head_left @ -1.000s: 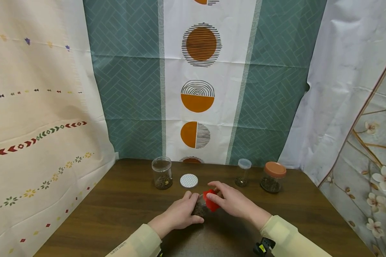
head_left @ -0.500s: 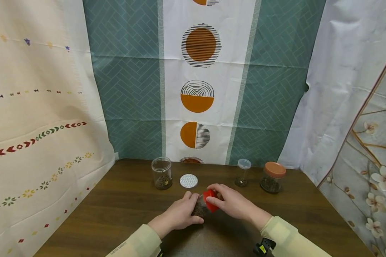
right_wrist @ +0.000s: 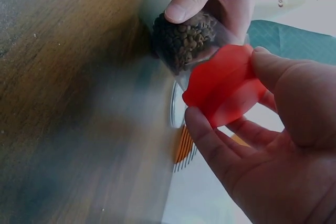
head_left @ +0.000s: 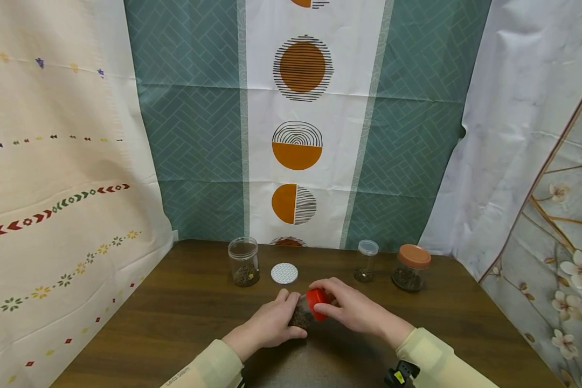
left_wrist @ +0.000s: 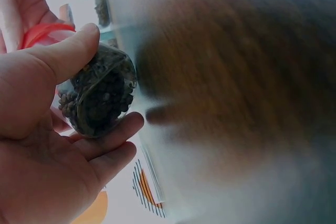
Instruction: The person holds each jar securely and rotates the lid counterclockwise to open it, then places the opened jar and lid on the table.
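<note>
My left hand (head_left: 270, 322) holds a clear jar (head_left: 302, 317), its thumb on the near side and its fingers on the far side. The jar leans towards the right and contains small dark brown pieces, visible through the wall in both wrist views. A red scalloped lid (right_wrist: 226, 85) covers the jar's mouth. My right hand (head_left: 346, 306) grips this lid by its edge, thumb and fingers spread around it. From the right wrist view I cannot tell how tightly the lid sits on the jar.
At the back left stands an open clear jar (head_left: 244, 263) with a little dark content. Beside it lies a round white patterned lid (head_left: 284, 273). A slim jar with a pale lid (head_left: 368, 248) and a jar with an orange lid (head_left: 414, 256) stand at the back right of the wooden table (head_left: 174, 323).
My right hand has shifted slightly and its fingers have moved around the red lid, which has turned a little. The left hand and the jar have stayed in place.
</note>
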`<act>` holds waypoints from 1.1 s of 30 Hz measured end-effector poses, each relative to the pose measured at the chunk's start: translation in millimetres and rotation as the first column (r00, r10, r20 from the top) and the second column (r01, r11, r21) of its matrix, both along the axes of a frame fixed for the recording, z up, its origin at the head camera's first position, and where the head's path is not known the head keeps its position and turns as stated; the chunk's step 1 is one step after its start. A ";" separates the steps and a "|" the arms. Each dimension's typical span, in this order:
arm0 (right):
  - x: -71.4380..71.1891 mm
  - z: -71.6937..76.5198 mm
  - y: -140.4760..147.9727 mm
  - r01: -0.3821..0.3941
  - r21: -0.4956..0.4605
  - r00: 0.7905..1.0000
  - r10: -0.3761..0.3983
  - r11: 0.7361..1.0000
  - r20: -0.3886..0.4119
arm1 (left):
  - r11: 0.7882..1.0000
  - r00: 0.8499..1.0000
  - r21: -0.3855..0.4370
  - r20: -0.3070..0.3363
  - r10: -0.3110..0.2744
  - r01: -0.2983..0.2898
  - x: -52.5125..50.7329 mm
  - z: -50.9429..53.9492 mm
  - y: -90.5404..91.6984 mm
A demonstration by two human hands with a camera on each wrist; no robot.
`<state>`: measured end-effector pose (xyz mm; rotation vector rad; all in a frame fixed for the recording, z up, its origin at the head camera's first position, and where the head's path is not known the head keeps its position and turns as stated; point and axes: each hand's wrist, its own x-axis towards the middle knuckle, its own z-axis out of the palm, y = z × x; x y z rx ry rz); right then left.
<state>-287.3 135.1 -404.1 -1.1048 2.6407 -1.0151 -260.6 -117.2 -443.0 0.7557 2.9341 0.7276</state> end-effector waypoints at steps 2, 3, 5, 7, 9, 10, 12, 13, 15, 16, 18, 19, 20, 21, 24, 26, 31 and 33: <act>0.3 0.4 0.9 -0.017 -0.002 1.000 0.017 1.000 -0.002 | 1.000 1.000 0.003 -0.001 -0.001 0.001 -0.3 0.1 -0.1; 0.4 0.7 1.1 -0.023 -0.002 1.000 0.023 1.000 -0.003 | 1.000 1.000 0.004 -0.001 -0.002 0.002 -0.6 0.2 -0.2; 0.7 0.7 1.2 -0.031 0.001 0.999 0.031 1.000 -0.010 | 1.000 1.000 0.006 -0.003 -0.004 0.004 -0.7 0.1 -0.5; 1.3 0.8 1.2 -0.037 0.000 0.999 0.037 0.999 -0.020 | 1.000 1.000 0.005 -0.005 -0.006 0.006 -1.0 0.0 -0.7; 1.9 0.7 1.3 -0.042 0.000 0.999 0.042 0.999 -0.031 | 1.000 1.000 0.006 -0.006 -0.007 0.007 -1.1 -0.2 -0.8; 2.1 0.4 1.5 -0.044 0.001 0.998 0.044 0.999 -0.036 | 1.000 1.000 0.005 -0.006 -0.008 0.008 -1.0 -0.3 -0.8; 2.7 0.0 1.9 -0.049 0.002 0.998 0.049 0.999 -0.045 | 1.000 1.000 0.003 -0.007 -0.008 0.008 -1.0 -0.3 -0.8; 2.8 -0.3 2.2 -0.051 0.001 0.998 0.051 0.999 -0.047 | 1.000 1.000 0.002 -0.009 -0.008 0.008 -1.0 -0.3 -0.8; 2.8 -0.8 2.7 -0.057 -0.001 0.997 0.057 0.998 -0.051 | 1.000 1.000 -0.001 -0.012 -0.006 0.006 -0.8 -0.2 -0.6; 2.9 -0.9 3.0 -0.060 -0.002 0.997 0.060 0.998 -0.051 | 1.000 1.000 -0.002 -0.015 -0.005 0.005 -0.7 -0.1 -0.6; 2.6 -1.0 3.5 -0.065 -0.005 0.997 0.064 0.998 -0.051 | 1.000 1.000 -0.005 -0.021 -0.004 0.004 -0.5 0.0 -0.5; 2.6 -1.2 3.7 -0.067 -0.006 0.997 0.066 0.998 -0.051 | 1.000 1.000 -0.006 -0.022 -0.004 0.004 -0.3 -0.1 -0.4; 2.6 -1.3 3.8 -0.069 -0.007 0.996 0.069 0.998 -0.050 | 1.000 1.000 -0.006 -0.022 -0.004 0.004 0.0 -0.1 -0.3; 2.6 -1.3 3.8 -0.071 -0.008 0.996 0.070 0.997 -0.051 | 1.000 1.000 -0.007 -0.022 -0.003 0.003 0.2 0.1 -0.3; 2.3 -1.9 3.6 -0.076 -0.011 0.996 0.075 0.997 -0.055 | 1.000 1.000 -0.006 -0.018 -0.001 0.001 0.9 0.8 -0.2; 2.4 -2.2 3.4 -0.080 -0.013 0.995 0.079 0.997 -0.062 | 1.000 1.000 -0.007 -0.012 0.001 -0.001 0.9 1.3 -0.2; 1.8 -2.5 3.2 -0.090 -0.021 0.993 0.089 0.996 -0.075 | 1.000 1.000 -0.011 -0.010 0.001 -0.001 0.9 1.9 -0.3; 1.7 -2.2 3.2 -0.095 -0.024 0.993 0.093 0.995 -0.076 | 1.000 1.000 -0.010 -0.011 -0.001 0.000 1.3 2.0 -0.5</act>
